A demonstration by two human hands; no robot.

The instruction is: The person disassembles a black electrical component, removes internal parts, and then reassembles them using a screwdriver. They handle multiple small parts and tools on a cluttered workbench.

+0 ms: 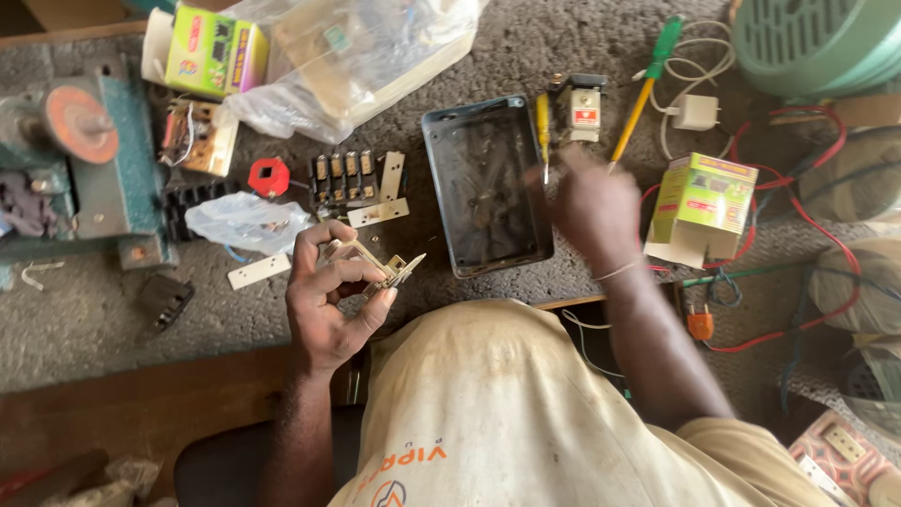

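The person's left hand was curled tight around a cream-coloured switch frame, holding it up just in front of the grey metal tray on the bench. The right hand, blurred, reached toward a yellow-handled screwdriver beside the tray; I couldn't tell whether its fingers were closed.

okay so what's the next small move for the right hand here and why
Probably close the right hand on the yellow-handled screwdriver lying just beyond its fingers, beside the dark rectangular tray. That hand looks empty, blurred in mid-reach, while the left hand already holds the beige plastic switch part.
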